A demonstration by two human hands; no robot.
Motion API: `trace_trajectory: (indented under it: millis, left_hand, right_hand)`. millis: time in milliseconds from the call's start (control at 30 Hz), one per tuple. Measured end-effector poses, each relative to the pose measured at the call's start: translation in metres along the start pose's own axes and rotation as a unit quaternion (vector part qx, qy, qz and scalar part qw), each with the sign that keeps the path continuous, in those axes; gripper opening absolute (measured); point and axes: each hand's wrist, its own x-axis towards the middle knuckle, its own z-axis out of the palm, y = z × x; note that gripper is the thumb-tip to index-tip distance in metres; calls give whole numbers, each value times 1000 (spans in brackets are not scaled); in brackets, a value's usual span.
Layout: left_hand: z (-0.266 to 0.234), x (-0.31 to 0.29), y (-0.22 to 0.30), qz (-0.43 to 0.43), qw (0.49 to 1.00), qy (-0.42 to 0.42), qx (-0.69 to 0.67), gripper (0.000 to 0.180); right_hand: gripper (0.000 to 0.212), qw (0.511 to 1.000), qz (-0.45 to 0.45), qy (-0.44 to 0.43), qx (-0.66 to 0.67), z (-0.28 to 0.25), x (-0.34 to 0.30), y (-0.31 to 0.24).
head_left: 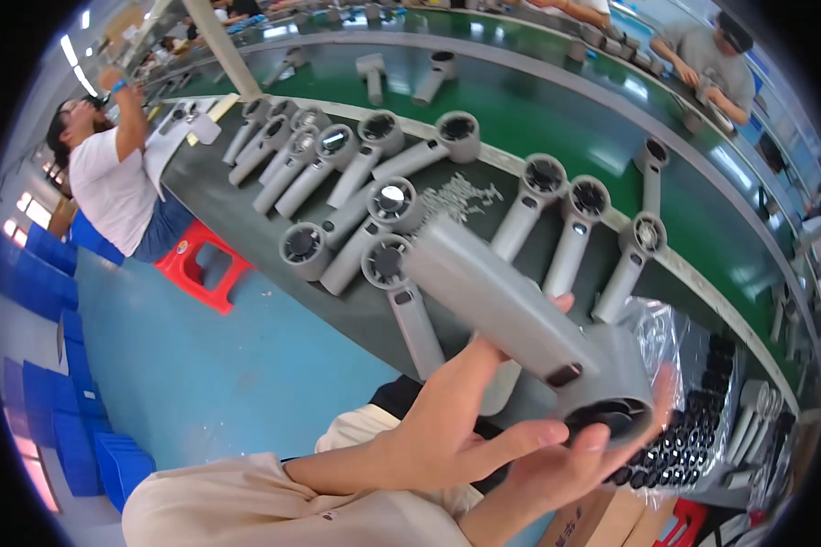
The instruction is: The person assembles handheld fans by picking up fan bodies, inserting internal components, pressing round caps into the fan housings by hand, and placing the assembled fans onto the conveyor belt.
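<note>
A grey handheld fan (511, 301) is held up close in front of me, its handle slanting up to the left and its round head at the lower right. My left hand (461, 415) supports it from beneath, with the thumb at the edge of the head and fingers partly hidden behind the handle. Around the head curls my right hand (566, 469), its thumb near the black grille (607, 419). Beyond them, several similar fans lie on the dark table (337, 310), among them one fan (388, 264) just left of the held one.
Small pale parts (456, 199) are heaped among the fans. To the right, clear plastic (657, 337) lies by rows of black round parts (684, 428). A green conveyor (511, 118) runs behind. A person (109, 173) sits at the left, near a red stool (205, 264).
</note>
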Motion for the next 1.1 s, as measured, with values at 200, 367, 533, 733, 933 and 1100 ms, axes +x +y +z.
trace_trajectory:
  millis: [200, 367, 533, 733, 933, 1100]
  left_hand:
    - [21, 7, -2, 70, 990, 37, -120, 88]
    - [24, 7, -11, 124, 982, 27, -139, 92]
    - [6, 14, -18, 198, 980, -26, -5, 92]
    - [9, 14, -16, 125, 991, 2, -49, 94]
    - [3, 11, 2, -5, 997, -38, -60, 99]
    - [10, 7, 2, 38, 998, 14, -41, 67]
  right_hand:
    - [70, 990, 55, -41, 122, -1, -9, -1]
    - [64, 983, 24, -89, 159, -6, -9, 4]
    - [59, 992, -4, -103, 71, -6, -8, 2]
    - [64, 996, 55, -69, 5, -2, -7, 0]
    - [76, 997, 77, -10, -13, -3, -4, -1]
    - [79, 993, 108, -33, 34, -4, -6, -2]
